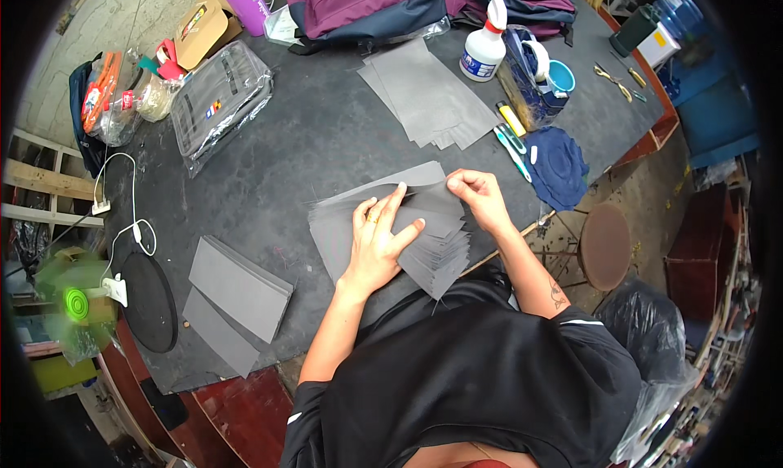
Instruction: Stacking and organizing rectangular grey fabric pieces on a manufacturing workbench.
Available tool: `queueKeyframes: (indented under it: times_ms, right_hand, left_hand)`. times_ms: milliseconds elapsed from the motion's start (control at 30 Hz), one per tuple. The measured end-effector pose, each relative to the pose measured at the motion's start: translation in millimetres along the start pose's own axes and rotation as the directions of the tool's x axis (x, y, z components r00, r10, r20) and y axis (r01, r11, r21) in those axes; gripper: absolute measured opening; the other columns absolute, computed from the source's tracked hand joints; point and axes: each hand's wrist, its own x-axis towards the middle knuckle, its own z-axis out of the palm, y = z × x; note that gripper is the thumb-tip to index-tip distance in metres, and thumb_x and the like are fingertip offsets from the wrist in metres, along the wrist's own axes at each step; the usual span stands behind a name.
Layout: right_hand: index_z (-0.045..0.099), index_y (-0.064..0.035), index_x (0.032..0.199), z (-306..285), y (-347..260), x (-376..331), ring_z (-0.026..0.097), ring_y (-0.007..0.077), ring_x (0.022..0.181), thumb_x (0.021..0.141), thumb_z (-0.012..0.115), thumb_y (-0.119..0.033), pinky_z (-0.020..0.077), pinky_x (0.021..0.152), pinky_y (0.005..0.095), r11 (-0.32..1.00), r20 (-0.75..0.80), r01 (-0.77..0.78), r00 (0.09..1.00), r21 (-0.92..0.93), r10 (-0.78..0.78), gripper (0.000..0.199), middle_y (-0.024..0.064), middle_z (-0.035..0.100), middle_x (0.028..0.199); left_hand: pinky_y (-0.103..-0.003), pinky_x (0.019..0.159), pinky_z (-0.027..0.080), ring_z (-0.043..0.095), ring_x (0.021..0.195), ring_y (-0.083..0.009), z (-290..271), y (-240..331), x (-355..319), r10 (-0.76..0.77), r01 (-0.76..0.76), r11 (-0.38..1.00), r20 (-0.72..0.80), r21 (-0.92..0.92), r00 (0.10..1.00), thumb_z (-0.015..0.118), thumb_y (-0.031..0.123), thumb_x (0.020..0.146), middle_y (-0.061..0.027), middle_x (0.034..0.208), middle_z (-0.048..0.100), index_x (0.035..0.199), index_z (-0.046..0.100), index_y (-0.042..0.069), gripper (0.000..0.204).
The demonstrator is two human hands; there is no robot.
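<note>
A fanned stack of thin dark-grey sheets [330, 227], perhaps fabric, lies in front of me near the table's edge. My left hand [375, 244] rests on top of it with the fingers spread. At the stack's far right corner, my right hand [479, 197] pinches the edge of the raised top sheet [426, 174] between thumb and finger. That sheet bows up a little from those below. Farther off lies another fanned pile of grey sheets [416, 93]. To the left sits a neater grey stack [241, 284], with a separate grey piece [214, 331] partly under it.
The dark table [245, 207] also bears a plastic-wrapped grey bag [220, 101], purple backpacks [367, 7], a spray bottle [483, 44], a navy cloth [559, 170], a yellow lighter-like item [511, 119] and a cutter [512, 152]. Right of the table stands a round stool [605, 246].
</note>
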Motion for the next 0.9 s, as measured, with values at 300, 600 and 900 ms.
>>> queueKeyframes:
  times_ms: [300,600,900]
  right_hand:
    - [0.064,0.0013,0.086,3.1,-0.2,-0.6,0.055,0.0048,0.074,0.083,0.069,-0.004,0.0439,0.067,0.0188,1.0,-0.058,0.007,0.998,-0.026,-0.009,0.008,-0.0024,0.06,0.08]
    - [0.065,0.0033,0.085,2.8,-14.1,-4.5,0.056,0.0095,0.081,0.082,0.069,-0.004,0.0437,0.073,0.0227,0.996,0.013,0.09,0.996,-0.028,-0.089,0.009,0.0056,0.063,0.09]
    - [0.065,0.0024,0.087,-1.2,-9.2,-5.5,0.057,0.0123,0.083,0.085,0.068,-0.012,0.0448,0.077,0.0263,0.995,0.089,0.073,0.993,0.063,-0.079,0.015,0.0077,0.064,0.091]
  left_hand:
    - [-0.046,0.1,0.03,0.054,0.104,-0.0217,-0.7,-1.2,0.5,-0.021,0.021,1.0,-0.003,-0.02,1.0,0.073,0.017,0.063,-0.0027,0.105,0.058,0.102,0.065,0.015,0.04]
    - [-0.051,0.106,0.025,0.05,0.119,-0.0286,-1.7,3.6,-0.3,0.018,-0.017,0.999,-0.025,0.038,1.0,0.074,0.019,0.064,-0.0077,0.119,0.056,0.1,0.066,0.016,0.037]
    - [-0.046,0.1,0.03,0.056,0.107,-0.0215,3.8,-1.1,-7.0,0.068,-0.065,0.994,-0.024,0.088,0.997,0.072,0.017,0.063,-0.0015,0.11,0.059,0.097,0.067,0.016,0.035]
